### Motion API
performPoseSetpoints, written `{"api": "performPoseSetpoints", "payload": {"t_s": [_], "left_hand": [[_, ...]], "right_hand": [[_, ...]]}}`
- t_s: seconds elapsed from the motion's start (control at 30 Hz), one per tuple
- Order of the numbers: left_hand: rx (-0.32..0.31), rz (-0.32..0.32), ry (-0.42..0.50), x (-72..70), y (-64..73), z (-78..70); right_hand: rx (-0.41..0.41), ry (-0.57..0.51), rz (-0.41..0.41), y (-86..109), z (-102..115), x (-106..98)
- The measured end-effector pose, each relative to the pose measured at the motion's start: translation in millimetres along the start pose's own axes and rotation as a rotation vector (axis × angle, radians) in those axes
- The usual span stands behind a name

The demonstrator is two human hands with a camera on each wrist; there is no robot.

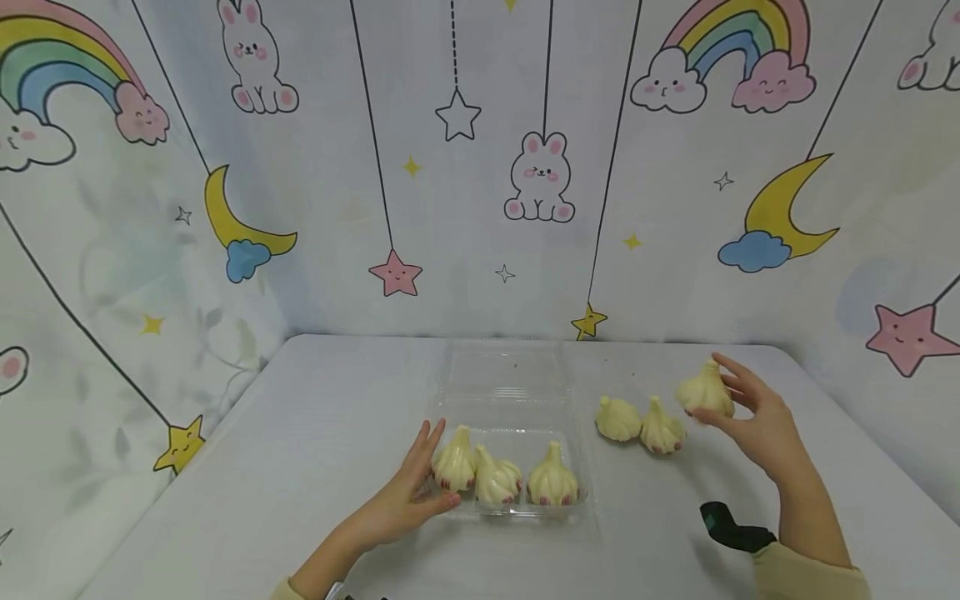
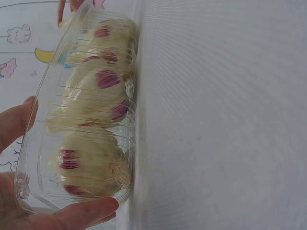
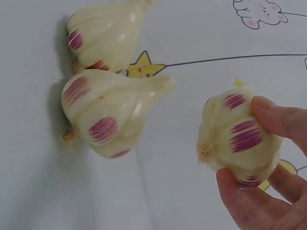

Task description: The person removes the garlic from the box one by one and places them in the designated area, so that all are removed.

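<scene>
In the head view my right hand (image 1: 761,425) pinches a garlic bulb (image 1: 703,390) between thumb and fingers. From the right wrist view, that bulb (image 3: 244,139) shows purple patches and a root tuft and is held clear of the table. Two more bulbs, one (image 1: 618,418) beside another (image 1: 662,427), lie to its left. A clear plastic container (image 1: 517,510) holds three bulbs, with a gap between the middle bulb (image 1: 497,477) and the right one (image 1: 553,477). My left hand (image 1: 405,492) rests against the container's left end, fingers extended and thumb along the front.
The container's clear lid (image 1: 502,375) lies folded back behind it on the white table (image 1: 300,417). A patterned backdrop (image 1: 465,208) rises at the table's rear and sides. A black strap piece (image 1: 735,529) sticks out at the right wrist.
</scene>
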State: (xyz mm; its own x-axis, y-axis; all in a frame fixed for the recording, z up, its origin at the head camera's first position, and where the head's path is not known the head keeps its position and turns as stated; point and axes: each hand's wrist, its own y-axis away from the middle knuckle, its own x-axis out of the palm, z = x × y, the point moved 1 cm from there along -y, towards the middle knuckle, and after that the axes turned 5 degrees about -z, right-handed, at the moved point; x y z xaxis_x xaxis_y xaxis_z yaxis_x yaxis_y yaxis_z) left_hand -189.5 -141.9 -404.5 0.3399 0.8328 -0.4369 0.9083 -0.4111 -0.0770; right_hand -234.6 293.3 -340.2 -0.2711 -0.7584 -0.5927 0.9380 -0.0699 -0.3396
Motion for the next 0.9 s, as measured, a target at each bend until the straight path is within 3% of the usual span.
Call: {"api": "performPoseSetpoints", "payload": {"t_s": [0.5, 0.9], "left_hand": [[0.006, 0.011, 0.000, 0.0, 0.3, -0.2], [0.014, -0.002, -0.011, -0.3, 0.4, -0.6]], "right_hand": [[0.074, 0.112, 0.028, -1.2, -30.1, 2.7], [0.161, 0.173, 0.186, -5.7, -42.6, 4.6]]}}
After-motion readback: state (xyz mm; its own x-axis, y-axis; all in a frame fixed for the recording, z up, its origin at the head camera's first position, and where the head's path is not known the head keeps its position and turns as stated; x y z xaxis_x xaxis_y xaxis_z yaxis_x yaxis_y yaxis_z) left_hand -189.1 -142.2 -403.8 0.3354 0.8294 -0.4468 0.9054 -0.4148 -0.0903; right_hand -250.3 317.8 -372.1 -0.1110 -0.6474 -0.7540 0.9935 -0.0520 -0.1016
